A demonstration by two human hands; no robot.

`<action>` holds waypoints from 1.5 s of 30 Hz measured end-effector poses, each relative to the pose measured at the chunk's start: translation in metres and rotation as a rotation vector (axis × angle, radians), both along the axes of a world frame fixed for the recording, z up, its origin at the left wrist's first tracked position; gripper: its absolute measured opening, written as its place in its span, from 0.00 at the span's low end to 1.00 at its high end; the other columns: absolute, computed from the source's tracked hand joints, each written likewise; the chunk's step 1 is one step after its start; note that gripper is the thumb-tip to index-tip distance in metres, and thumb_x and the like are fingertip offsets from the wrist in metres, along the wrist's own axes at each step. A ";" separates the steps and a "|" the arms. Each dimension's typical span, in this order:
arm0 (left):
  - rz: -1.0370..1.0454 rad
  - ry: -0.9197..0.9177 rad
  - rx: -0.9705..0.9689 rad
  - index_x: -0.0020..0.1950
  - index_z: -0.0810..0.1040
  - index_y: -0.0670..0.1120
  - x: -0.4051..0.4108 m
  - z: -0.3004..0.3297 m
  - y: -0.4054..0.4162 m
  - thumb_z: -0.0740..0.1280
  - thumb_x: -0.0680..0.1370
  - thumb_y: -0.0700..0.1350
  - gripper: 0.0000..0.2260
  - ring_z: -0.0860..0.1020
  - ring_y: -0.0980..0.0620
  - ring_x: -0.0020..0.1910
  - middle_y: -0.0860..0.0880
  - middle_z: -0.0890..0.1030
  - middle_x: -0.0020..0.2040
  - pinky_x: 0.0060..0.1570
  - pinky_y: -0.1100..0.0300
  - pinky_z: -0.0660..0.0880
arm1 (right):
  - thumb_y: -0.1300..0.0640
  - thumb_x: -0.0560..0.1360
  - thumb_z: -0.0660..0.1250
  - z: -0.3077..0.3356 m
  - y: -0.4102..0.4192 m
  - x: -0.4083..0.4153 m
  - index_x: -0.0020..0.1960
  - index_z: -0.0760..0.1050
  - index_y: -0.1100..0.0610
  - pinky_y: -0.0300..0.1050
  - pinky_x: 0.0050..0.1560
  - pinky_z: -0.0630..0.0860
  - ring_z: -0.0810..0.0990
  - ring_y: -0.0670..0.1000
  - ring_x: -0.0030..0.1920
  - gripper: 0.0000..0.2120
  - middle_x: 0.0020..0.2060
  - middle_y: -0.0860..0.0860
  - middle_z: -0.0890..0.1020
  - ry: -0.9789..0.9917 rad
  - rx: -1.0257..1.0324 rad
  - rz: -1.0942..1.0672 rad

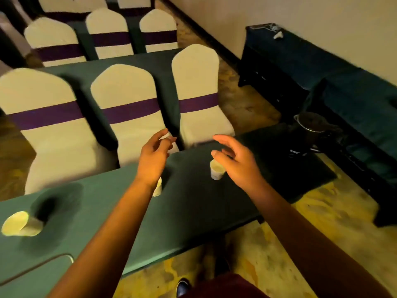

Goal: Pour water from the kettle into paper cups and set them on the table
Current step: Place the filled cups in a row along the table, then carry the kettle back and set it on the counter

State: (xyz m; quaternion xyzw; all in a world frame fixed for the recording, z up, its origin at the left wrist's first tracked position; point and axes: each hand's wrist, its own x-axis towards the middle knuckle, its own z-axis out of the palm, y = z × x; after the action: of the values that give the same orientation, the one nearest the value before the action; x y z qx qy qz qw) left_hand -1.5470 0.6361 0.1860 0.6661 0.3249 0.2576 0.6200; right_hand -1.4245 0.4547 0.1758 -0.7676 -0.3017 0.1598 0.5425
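Three white paper cups stand on the green-clothed table (pixel 107 203). One cup (pixel 216 170) is in the middle, just under the thumb of my right hand (pixel 236 162), which hovers open above and right of it. A second cup (pixel 158 188) is mostly hidden behind my left wrist. My left hand (pixel 155 153) is raised over the table's far edge, fingers loosely apart, holding nothing. The third cup (pixel 20 224) stands at the far left. A dark kettle (pixel 311 130) with an open top sits on its base at the table's right end.
White-covered chairs with purple bands (pixel 124 110) line the far side of the table, with more rows behind. A dark draped side table (pixel 290 61) runs along the wall at right. A tray edge (pixel 53 261) shows at bottom left. Patterned carpet lies below.
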 end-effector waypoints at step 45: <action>-0.446 0.317 -0.029 0.52 0.80 0.54 0.487 -0.125 -0.196 0.61 0.71 0.56 0.14 0.80 0.50 0.53 0.53 0.82 0.49 0.59 0.42 0.77 | 0.53 0.77 0.68 -0.052 -0.255 0.389 0.63 0.79 0.46 0.39 0.63 0.77 0.80 0.40 0.61 0.15 0.59 0.43 0.82 0.050 -0.076 -0.530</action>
State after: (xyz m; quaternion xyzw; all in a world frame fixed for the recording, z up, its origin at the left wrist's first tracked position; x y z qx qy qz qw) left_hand -1.0602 0.4401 0.0615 0.7442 0.2668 0.0023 0.6124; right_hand -1.0357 0.1995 0.1234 -0.8353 -0.0706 0.0423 0.5436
